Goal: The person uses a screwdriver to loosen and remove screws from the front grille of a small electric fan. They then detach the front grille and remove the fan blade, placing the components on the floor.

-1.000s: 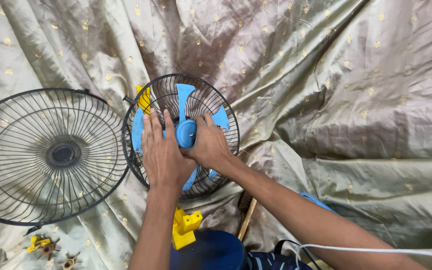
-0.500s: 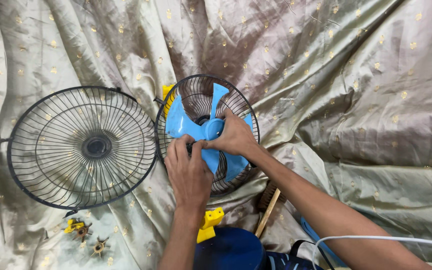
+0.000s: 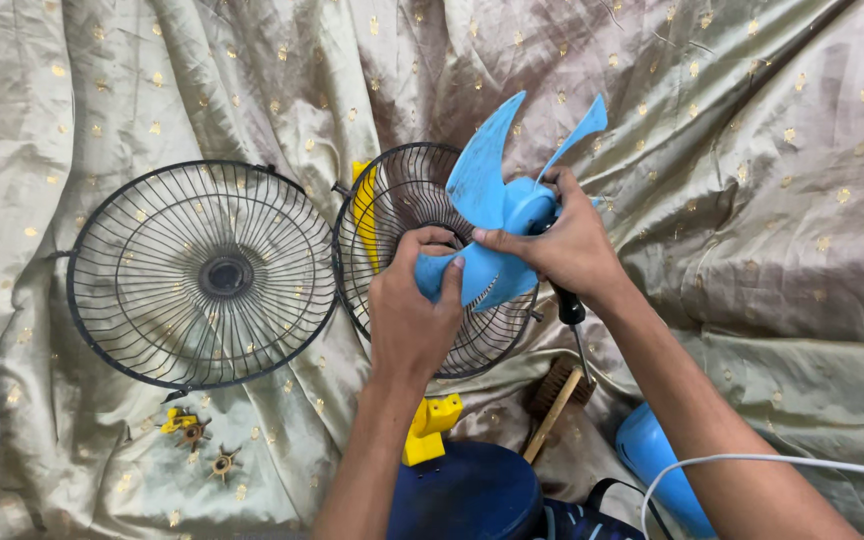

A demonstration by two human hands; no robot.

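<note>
silky green-gold cloth with small gold dots covers the whole surface. at the left lies a loose black wire guard, flat on the cloth, with two small yellow-and-brass fittings just below it. right of it sits the second guard, still on the fan body, a yellow piece at its rim. the left hand is curled around a lower vane of the blue blade, fingers pinching it. the right hand is clamped on the blade's hub, holding it tilted above the guard. a screwdriver and brush lie below the right wrist.
</note>
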